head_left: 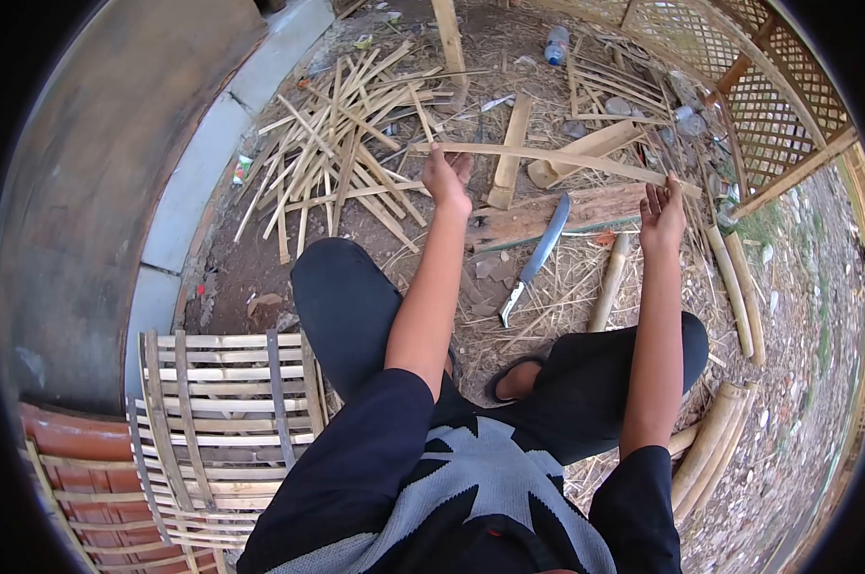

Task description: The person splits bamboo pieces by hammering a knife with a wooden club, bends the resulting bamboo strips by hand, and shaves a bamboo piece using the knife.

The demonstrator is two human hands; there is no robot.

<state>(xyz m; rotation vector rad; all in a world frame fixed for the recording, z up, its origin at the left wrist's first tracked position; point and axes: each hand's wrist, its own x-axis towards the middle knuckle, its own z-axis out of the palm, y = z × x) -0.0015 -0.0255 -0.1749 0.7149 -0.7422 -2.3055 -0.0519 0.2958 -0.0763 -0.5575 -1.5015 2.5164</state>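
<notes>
A long, thin bamboo strip (557, 156) stretches between my two hands, slightly bowed. My left hand (448, 180) pinches it near its left end, and my right hand (664, 212) grips it near the right end. Below the strip, a large knife (539, 256) with a broad blade leans on a weathered wooden block (509, 225), its handle toward me on the ground. Split bamboo pieces, one flat (510, 153) and one curved (585, 155), lie just beyond the block. Parts of my fingers are hidden behind my palms.
A heap of bamboo strips (341, 153) lies ahead on the left. Slatted bamboo panels (227, 402) stand at lower left, beside a wall (98, 191). Bamboo poles (729, 277) lie on the right, near a lattice panel (786, 105). A plastic bottle (557, 45) lies farther off.
</notes>
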